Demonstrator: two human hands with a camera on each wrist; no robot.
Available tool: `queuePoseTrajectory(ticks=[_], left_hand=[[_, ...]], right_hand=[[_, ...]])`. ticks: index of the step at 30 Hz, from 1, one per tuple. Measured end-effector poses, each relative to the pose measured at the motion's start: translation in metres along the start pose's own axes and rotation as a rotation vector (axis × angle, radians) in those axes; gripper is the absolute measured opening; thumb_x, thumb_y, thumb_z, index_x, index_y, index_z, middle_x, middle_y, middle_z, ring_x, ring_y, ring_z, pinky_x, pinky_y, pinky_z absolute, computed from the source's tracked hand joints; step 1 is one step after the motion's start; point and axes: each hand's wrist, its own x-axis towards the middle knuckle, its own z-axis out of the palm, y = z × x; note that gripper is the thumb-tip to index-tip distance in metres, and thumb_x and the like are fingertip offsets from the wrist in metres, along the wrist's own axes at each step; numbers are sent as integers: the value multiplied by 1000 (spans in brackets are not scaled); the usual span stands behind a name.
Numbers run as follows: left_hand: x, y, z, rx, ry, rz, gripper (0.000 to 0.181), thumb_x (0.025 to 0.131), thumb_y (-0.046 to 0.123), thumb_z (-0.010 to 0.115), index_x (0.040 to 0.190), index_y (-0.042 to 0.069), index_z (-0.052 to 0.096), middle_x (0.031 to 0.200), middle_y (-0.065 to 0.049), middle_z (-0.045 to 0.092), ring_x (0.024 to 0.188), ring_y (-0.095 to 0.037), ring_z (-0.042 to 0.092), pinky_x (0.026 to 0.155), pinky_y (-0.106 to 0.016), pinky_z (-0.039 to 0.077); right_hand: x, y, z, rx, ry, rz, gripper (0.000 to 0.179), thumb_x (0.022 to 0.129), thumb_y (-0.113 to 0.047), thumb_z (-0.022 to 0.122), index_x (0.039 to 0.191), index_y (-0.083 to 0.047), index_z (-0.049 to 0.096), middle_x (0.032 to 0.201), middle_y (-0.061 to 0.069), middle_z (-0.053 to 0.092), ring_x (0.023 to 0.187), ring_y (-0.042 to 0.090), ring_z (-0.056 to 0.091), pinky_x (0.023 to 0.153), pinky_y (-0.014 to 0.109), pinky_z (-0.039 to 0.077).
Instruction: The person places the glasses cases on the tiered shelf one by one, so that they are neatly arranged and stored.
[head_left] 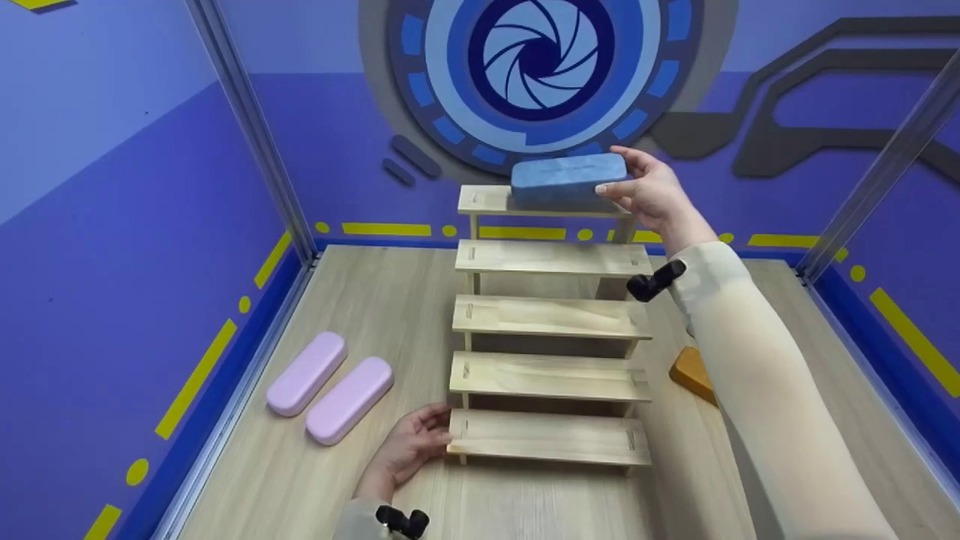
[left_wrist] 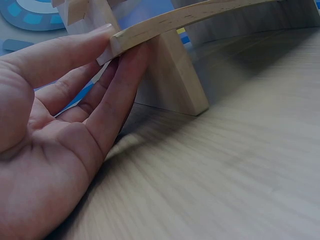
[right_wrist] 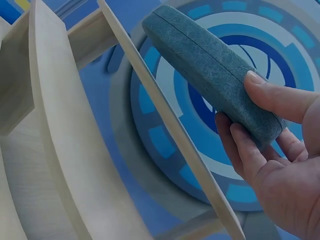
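A blue glasses case (head_left: pixel 568 171) is held by its right end in my right hand (head_left: pixel 651 191), over the top tier of a stepped wooden rack (head_left: pixel 551 319). In the right wrist view my thumb lies on the front of the case (right_wrist: pixel 210 75) and the fingers curl beneath; the case stands apart from the top board (right_wrist: pixel 170 125). Down at the bottom tier, my left hand (head_left: pixel 411 446) pinches the left end of the board. The left wrist view shows the thumb at the board's (left_wrist: pixel 150 30) end and fingertips under it, beside the leg.
Two pink glasses cases (head_left: pixel 307 373) lie side by side on the table (head_left: pixel 375 300), left of the rack. To the right, an orange-brown case (head_left: pixel 694 373) is partly hidden by my right sleeve (head_left: pixel 780 375). Blue-purple panels (head_left: pixel 322 135) with metal posts enclose the table.
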Motion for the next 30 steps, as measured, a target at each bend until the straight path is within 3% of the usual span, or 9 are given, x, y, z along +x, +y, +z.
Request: queuePoseTrajectory(ticks=[6, 12, 18, 23, 30], left_hand=[[0, 1, 0, 3, 5, -4, 66, 91, -9, 63, 148, -17, 31, 126, -6, 58, 108, -14, 64, 84, -24, 59], [0, 1, 0, 6, -1, -3, 68, 90, -9, 63, 149, -18, 29, 127, -6, 59, 110, -15, 63, 86, -25, 59], [1, 1, 1, 5, 9, -7, 64, 91, -8, 65, 147, -16, 35, 124, -4, 60, 108, -14, 63, 85, -23, 59], [1, 2, 2, 10, 8, -10, 66, 91, -7, 65, 148, -17, 33, 123, -5, 60, 108, -13, 63, 86, -23, 59], [0, 2, 2, 17, 21, -15, 70, 90, -7, 65, 150, -17, 30, 126, -7, 60, 109, -13, 62, 87, -23, 58]], right_hand=[[5, 4, 9, -45, 11, 32, 83, 87, 13, 71, 158, -16, 39, 168, 10, 29, 113, 14, 55, 81, 18, 60], [8, 9, 11, -77, 23, 53, 84, 87, 12, 72, 158, -17, 39, 164, 8, 33, 112, 13, 56, 82, 16, 59], [10, 11, 7, -310, 11, 26, 82, 91, 1, 73, 161, -17, 34, 163, 12, 36, 114, 13, 56, 84, 17, 57], [10, 12, 2, -540, -7, -21, 80, 94, -10, 74, 162, -13, 31, 161, 16, 41, 132, 23, 50, 101, 27, 53], [10, 14, -1, -682, -31, -30, 79, 96, -19, 73, 162, -10, 30, 161, 18, 41, 142, 30, 45, 117, 44, 43]])
